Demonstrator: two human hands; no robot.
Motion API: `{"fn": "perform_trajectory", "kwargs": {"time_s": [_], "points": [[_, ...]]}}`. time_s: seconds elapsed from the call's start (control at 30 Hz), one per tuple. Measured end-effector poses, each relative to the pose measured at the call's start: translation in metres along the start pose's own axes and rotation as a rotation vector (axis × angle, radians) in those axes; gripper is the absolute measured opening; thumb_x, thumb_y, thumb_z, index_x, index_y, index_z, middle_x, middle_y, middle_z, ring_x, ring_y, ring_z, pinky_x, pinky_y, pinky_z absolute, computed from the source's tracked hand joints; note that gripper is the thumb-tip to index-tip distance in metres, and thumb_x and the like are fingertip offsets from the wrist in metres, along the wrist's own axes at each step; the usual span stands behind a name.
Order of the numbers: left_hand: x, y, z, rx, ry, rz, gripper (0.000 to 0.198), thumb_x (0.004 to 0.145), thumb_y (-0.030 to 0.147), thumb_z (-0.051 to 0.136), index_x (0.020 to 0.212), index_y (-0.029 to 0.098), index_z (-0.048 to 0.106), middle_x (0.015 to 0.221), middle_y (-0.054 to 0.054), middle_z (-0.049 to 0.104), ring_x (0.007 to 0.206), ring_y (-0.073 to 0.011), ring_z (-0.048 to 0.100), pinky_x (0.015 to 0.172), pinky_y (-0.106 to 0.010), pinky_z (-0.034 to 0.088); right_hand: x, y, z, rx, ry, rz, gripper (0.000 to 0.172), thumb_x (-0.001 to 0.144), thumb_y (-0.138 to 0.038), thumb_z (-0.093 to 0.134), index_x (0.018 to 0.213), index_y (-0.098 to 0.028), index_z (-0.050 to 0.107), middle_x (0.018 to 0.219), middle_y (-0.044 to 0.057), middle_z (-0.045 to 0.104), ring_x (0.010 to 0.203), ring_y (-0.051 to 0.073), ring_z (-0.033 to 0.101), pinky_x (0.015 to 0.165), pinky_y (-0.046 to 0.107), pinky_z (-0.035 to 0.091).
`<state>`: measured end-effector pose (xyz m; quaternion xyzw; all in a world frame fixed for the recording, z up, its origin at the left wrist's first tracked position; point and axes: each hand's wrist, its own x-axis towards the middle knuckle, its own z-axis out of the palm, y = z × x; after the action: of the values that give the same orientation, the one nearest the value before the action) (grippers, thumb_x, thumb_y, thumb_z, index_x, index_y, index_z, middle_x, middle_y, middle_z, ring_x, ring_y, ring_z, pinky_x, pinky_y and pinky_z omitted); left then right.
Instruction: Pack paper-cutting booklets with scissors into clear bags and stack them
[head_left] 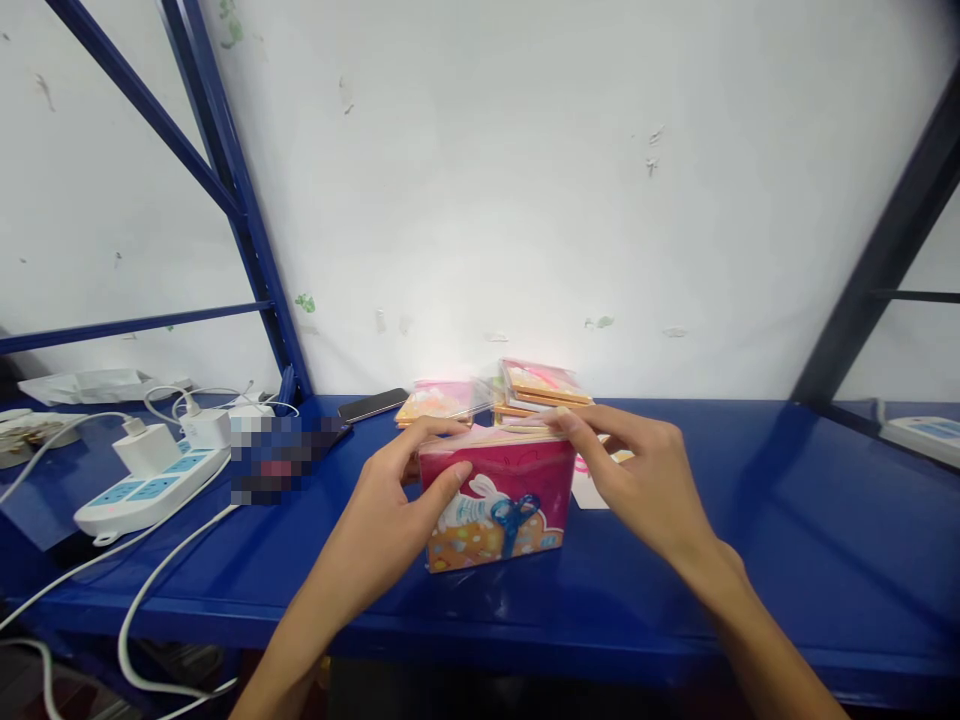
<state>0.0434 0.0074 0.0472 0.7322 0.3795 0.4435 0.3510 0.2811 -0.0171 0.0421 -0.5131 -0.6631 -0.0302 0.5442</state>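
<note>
while both hands work the centre of the frame, it's a magenta, rectangular, plastic-wrapped packet with a rabbit and a blue bow on its face (499,500) that sits right between them! it stands upright on the glossy blue tabletop (787,500), long axis running left to right, its right end a touch higher in the frame. the bare left hand (394,510) has the upper left corner clamped, thumb across the front, fingers behind. over at the upper right corner, the bare right hand (641,465) lays its thumb tip along the top edge, fingers half curled; whether it pinches anything, i cannot tell. neither hand is nearer: both touch! just beyond the packet, a stack of pink-and-orange packets (544,385).
</note>
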Motion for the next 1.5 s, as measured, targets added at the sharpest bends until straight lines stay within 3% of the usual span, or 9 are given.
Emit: {"fn": "perform_trajectory", "kwargs": {"time_s": [0.37,0.63,0.83,1.0,1.2,1.37,1.5], "points": [[0.004,-0.007,0.002,0.006,0.04,0.042,0.032,0.094,0.046,0.063,0.116,0.024,0.067,0.124,-0.005,0.072,0.099,-0.0242,0.072,0.081,-0.032,0.06,0.0,-0.003,-0.006,-0.017,-0.002,0.01,0.032,0.099,-0.043,0.057,0.093,-0.025,0.083,0.09,0.002,0.082,0.074,0.021,0.072,0.055,0.029,0.053],[0.009,-0.014,0.004,-0.001,0.068,0.037,0.03,0.093,0.048,0.064,0.111,0.024,0.069,0.104,-0.002,0.076,0.082,-0.0185,0.072,0.067,-0.025,0.057,0.006,0.01,-0.012,0.028,-0.136,-0.042,0.027,0.099,-0.04,0.058,0.106,-0.027,0.08,0.107,0.003,0.08,0.084,0.02,0.072,0.06,0.028,0.056],[0.011,-0.021,0.002,0.038,0.066,0.067,0.031,0.094,0.048,0.062,0.113,0.024,0.069,0.101,-0.002,0.075,0.084,-0.0193,0.07,0.07,-0.026,0.056,0.007,0.017,-0.018,0.083,-0.251,-0.044,0.024,0.09,-0.042,0.072,0.109,-0.028,0.075,0.112,0.002,0.078,0.067,0.016,0.068,0.056,0.029,0.056],[0.011,-0.019,-0.003,0.139,0.035,0.12,0.03,0.097,0.047,0.057,0.115,0.026,0.07,0.11,-0.002,0.074,0.092,-0.0204,0.07,0.076,-0.027,0.055,0.008,0.019,-0.02,0.128,-0.3,-0.043,0.017,0.094,-0.042,0.067,0.097,-0.026,0.07,0.102,0.002,0.076,0.074,0.016,0.067,0.06,0.028,0.055],[0.013,-0.019,-0.008,0.219,0.006,0.185,0.029,0.1,0.042,0.053,0.118,0.027,0.069,0.121,-0.003,0.072,0.099,-0.0208,0.069,0.081,-0.029,0.053,0.009,0.019,-0.022,0.154,-0.311,-0.035,0.02,0.09,-0.045,0.07,0.086,-0.025,0.071,0.094,0.001,0.076,0.075,0.017,0.066,0.059,0.028,0.052],[0.015,-0.023,-0.012,0.25,-0.007,0.184,0.028,0.097,0.04,0.059,0.121,0.029,0.069,0.126,-0.002,0.072,0.108,-0.0231,0.068,0.089,-0.032,0.054,0.008,0.013,-0.026,0.144,-0.313,-0.022,0.019,0.086,-0.046,0.075,0.087,-0.026,0.074,0.091,0.0,0.077,0.079,0.019,0.069,0.062,0.029,0.052],[0.013,-0.019,-0.017,0.2,-0.039,0.167,0.04,0.087,0.044,0.074,0.125,0.032,0.067,0.131,-0.001,0.07,0.114,-0.0252,0.068,0.094,-0.034,0.057,0.007,0.012,-0.024,0.143,-0.292,-0.006,0.021,0.09,-0.046,0.071,0.087,-0.026,0.075,0.093,0.001,0.077,0.078,0.018,0.07,0.063,0.029,0.054]]}}
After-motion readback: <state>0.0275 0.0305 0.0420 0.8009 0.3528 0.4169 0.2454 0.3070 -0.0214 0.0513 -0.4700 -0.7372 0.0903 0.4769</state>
